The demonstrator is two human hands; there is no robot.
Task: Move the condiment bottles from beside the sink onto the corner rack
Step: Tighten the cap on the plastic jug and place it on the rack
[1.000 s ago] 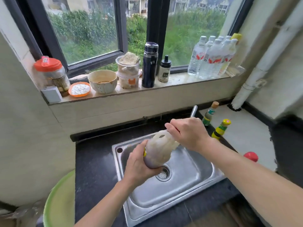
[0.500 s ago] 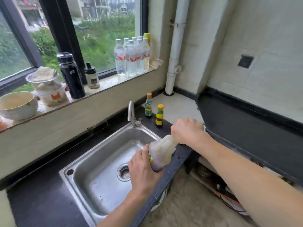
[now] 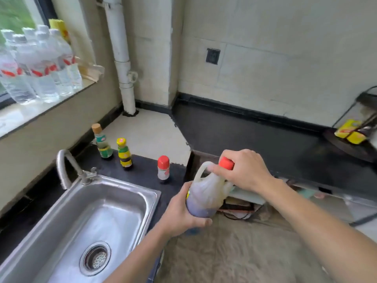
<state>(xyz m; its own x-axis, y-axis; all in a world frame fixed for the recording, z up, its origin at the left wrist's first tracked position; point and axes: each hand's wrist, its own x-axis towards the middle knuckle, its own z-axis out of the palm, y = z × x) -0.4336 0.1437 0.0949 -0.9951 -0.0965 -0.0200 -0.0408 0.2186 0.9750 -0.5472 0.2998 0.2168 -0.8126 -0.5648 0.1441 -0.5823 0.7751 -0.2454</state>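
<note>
Beside the sink [image 3: 151,196], three small condiment bottles [image 3: 124,154] stand on the dark counter [image 3: 143,176]. Just right of them the left hand [image 3: 180,216] wraps round the base of a big brownish jug [image 3: 206,196], held in the air past the counter's edge, while the right hand [image 3: 245,172] grips its neck by the red cap [image 3: 226,163]. The wire rack [image 3: 346,144] sits well apart at the far right.

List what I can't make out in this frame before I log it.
Head view only:
- corner rack: cut off by the right edge and blurred; its shelves and free room are unclear.
- jug: label mostly hidden by the left hand; red cap partly covered by the right hand.
- cork-topped bottle, yellow-capped bottle, red-capped bottle: labels too small and blurred to read.
</note>
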